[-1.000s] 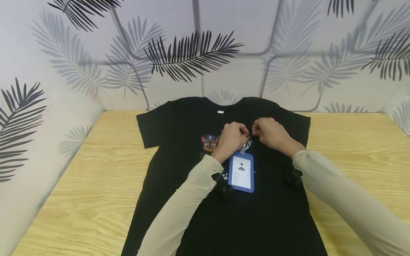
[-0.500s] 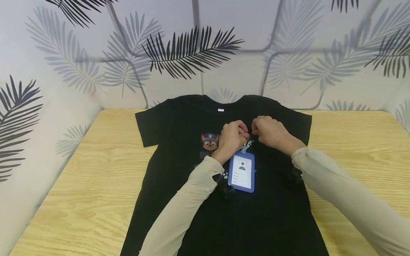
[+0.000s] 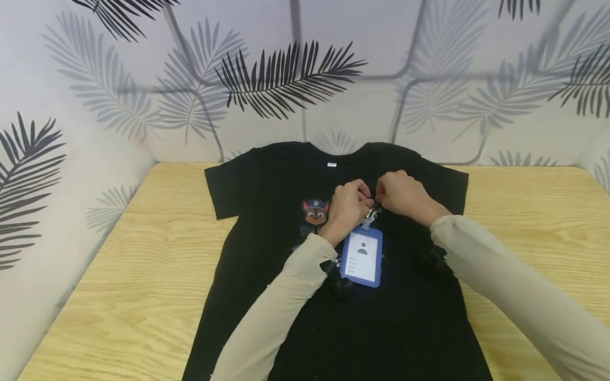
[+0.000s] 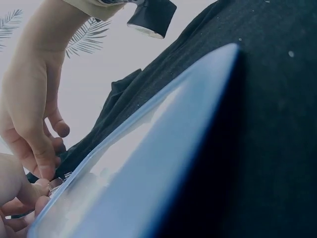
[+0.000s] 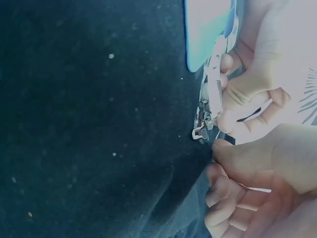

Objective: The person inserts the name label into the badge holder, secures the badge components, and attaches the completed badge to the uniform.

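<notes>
A blue badge holder (image 3: 362, 256) with a white card lies on the chest of a black T-shirt (image 3: 400, 317). From its top, a clear strap leads to a small metal clip (image 5: 202, 130). My left hand (image 3: 347, 209) pinches the clip's upper end between thumb and fingers. Right beside it, my right hand (image 3: 404, 193) pinches black shirt fabric between thumb and curled fingers. In the right wrist view, the right thumb (image 5: 237, 156) nearly meets the left fingertips, and the clip's far end is hidden there. In the left wrist view, the badge holder fills the foreground.
The shirt is spread flat on a light wooden table (image 3: 133, 254), collar toward the wall. A cartoon dog print (image 3: 315, 212) shows on the shirt left of my left hand. A leaf-patterned wall covering (image 3: 295, 79) rises behind the table's back edge.
The head view has shifted slightly. Both hands keep their place at the clip, with only small movements, and a little more metal shows below the left fingers.
</notes>
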Demonstrator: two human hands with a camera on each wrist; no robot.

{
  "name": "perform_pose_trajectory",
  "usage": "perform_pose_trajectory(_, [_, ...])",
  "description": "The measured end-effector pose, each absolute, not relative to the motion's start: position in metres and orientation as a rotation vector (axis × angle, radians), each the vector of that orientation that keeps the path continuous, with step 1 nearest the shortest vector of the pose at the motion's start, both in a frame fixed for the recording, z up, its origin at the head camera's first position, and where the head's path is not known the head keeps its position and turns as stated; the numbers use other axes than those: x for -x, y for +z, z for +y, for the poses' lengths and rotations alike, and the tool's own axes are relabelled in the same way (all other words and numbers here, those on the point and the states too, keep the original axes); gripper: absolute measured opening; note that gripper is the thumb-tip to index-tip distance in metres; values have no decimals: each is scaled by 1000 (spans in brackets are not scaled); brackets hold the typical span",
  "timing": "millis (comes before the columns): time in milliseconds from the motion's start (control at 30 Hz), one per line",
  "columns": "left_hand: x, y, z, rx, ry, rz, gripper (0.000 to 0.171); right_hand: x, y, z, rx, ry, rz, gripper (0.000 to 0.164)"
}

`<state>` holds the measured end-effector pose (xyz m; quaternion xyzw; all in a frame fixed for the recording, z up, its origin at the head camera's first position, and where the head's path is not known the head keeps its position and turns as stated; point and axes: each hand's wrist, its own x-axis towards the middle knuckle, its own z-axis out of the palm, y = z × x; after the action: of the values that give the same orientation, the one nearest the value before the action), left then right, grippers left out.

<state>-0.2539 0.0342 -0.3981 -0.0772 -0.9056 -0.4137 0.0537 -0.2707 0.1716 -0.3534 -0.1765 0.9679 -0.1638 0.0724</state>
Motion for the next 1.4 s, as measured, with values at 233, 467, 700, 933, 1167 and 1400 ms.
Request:
perform_pose_trajectory(233, [254,-399,34,248,-1248,-2754,10,272,-356,170,481,-501,2904,14])
perform_pose_trajectory(467, [253,-399,34,257,-1256,-2737,11,274,-358,167,456,-426,2869,10])
perform_pose_trajectory(700, [252,-402,32,278,-1289,-2704,13,274,-365,164,549,-372,2864,12])
perform_pose_trajectory(933, [252,-404,31,311,-1322,-2656,16,275,-365,162,563,-419,2863,10])
perform_pose_trajectory(1167, [254,-403,33,384,-1322,-2668,13,279,-362,169,519,-545,2798,13])
perform_pose_trajectory(1400, [259,-396,29,349,-1476,-2781,9,276,-356,198,509,-659,2779,18])
